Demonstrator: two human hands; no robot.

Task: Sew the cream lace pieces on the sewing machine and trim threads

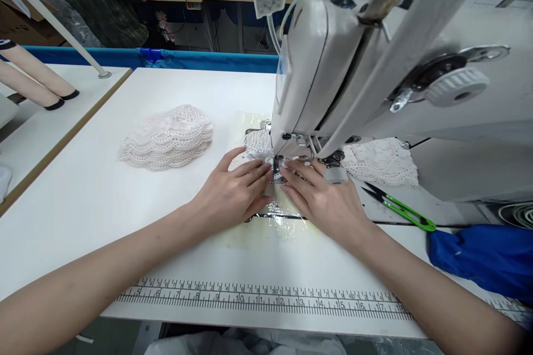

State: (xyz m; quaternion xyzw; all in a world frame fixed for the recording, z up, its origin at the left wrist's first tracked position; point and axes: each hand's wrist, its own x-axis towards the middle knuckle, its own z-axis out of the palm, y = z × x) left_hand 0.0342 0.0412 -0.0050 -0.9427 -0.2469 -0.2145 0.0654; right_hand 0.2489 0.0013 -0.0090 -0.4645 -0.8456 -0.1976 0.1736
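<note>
- Left hand (235, 191) and right hand (327, 197) lie palm-down, fingers loosely spread, tips at the lace (258, 143).
- The lace lies partly under the sewing machine (310, 66); stitching seems in hand, next calling for even guiding.
- Farther left: a lace pile (170, 138).

White table (104, 188), lace pile (169, 138), green snips (402, 208)

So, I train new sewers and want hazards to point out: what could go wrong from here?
The left hand and right hand sit close on either side of the presser foot, so either might get caught.
The lace is partly hidden by the machine, so a fold could go unnoticed.
The snips' blades point toward the right hand and might nick it.
</note>
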